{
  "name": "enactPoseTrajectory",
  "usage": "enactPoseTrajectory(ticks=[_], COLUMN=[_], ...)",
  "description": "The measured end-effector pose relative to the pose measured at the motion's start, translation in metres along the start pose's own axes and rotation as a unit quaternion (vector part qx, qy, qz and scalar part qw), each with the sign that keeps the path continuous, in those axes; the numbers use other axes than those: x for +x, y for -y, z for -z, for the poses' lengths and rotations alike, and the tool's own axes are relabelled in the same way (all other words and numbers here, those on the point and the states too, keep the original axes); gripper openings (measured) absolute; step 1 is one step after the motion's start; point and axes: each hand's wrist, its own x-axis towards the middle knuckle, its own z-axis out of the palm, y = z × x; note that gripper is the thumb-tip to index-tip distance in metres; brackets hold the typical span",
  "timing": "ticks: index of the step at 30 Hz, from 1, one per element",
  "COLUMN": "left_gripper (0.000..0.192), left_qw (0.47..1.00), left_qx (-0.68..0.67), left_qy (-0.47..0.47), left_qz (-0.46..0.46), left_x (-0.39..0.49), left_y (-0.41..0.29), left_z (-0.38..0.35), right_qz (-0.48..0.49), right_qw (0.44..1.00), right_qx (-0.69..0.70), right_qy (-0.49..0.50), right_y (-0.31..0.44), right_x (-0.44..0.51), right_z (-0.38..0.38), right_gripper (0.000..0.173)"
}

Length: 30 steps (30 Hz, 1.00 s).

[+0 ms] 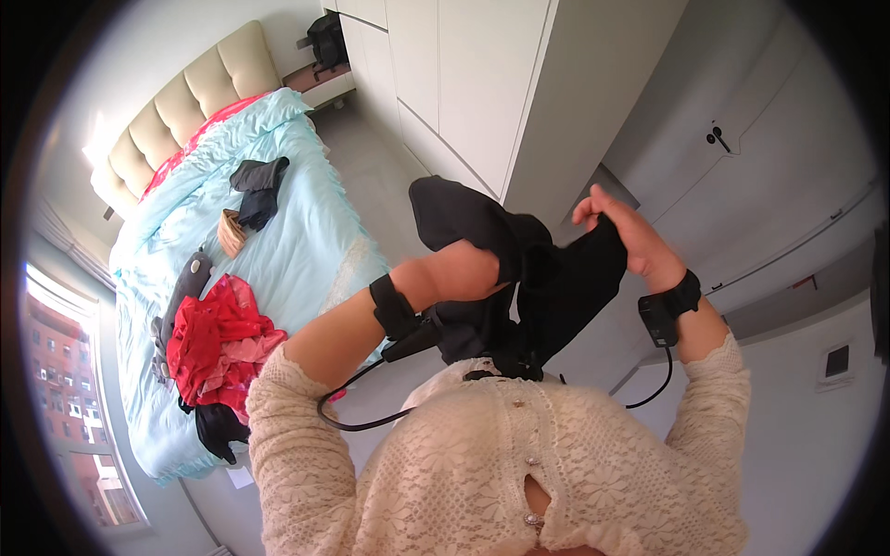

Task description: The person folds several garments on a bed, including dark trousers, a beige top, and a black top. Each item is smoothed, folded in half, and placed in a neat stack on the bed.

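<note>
A black cloth garment (570, 299) is held up in front of my body between both hands. My left hand (462, 271) reaches into its folds; the fingers are hidden by the fabric, which drapes over and beyond them. On the other side, my right hand (615, 226) is at the garment's upper edge, with the cloth against the palm and thumb side and some fingers raised. Whether those fingers pinch the cloth is not clear. Black straps with small devices and cables are on both wrists.
On the left, a bed with a light blue quilt (313, 229) bears folded dark clothes (259, 191), a folded tan cloth (231, 233), a grey plush toy (191, 274), a red cloth heap (215, 333) and a black cloth (222, 427). White cabinets (466, 76) stand ahead; a door (751, 139) is at right.
</note>
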Motion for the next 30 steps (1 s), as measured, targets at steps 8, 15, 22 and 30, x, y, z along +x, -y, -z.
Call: enactPoseTrajectory(ticks=[8, 15, 22, 30], left_gripper=[0.011, 0.034, 0.068, 0.035], left_qw=[0.970, 0.992, 0.753, 0.506], left_qx=[-0.174, 0.020, -0.639, -0.797], left_qy=[-0.154, 0.111, -0.124, -0.296], left_qz=[-0.069, -0.058, 0.095, 0.148], left_x=[0.021, 0.017, -0.003, 0.017], left_y=[-0.022, -0.015, 0.023, 0.021], left_z=[-0.022, 0.016, 0.018, 0.059], right_qz=[-0.048, 0.105, 0.190, 0.111], right_qw=[0.979, 0.985, 0.977, 0.977], right_qx=[-0.002, 0.091, 0.031, -0.060], right_qy=[0.200, 0.100, 0.092, 0.171], right_y=[-0.016, -0.007, 0.005, -0.010], right_x=[0.014, 0.024, 0.011, 0.002], right_z=[-0.046, -0.046, -0.036, -0.026], right_gripper=[0.041, 0.018, 0.021, 0.033])
